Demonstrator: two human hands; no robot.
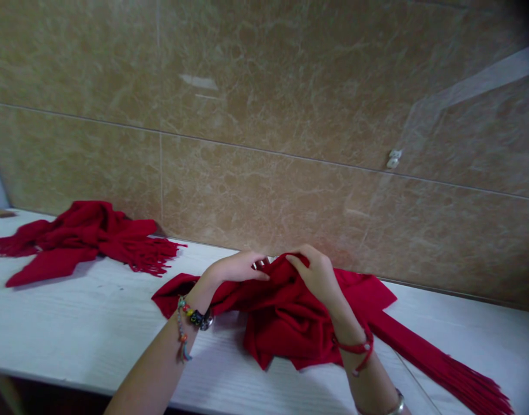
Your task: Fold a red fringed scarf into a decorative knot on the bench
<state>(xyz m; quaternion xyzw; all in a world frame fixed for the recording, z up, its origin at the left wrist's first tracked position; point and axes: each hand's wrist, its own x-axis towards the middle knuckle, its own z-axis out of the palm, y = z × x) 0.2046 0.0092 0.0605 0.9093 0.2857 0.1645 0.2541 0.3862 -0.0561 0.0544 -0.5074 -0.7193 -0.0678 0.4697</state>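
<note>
A crumpled red scarf lies on the white table in front of me, with its fringed end stretched to the lower right. My right hand has its thumb and fingers closed on a raised fold at the scarf's top edge. To the left of that fold is my left hand, fingers and thumb apart, with the tips beside or lightly touching the cloth. I see a gap between those fingers. Part of the scarf is hidden behind my right wrist.
Another red scarf with fringe lies bunched at the left on the white table. A brown tiled wall rises directly behind the table and bears a small white fitting. The table's front edge shows at the lower left.
</note>
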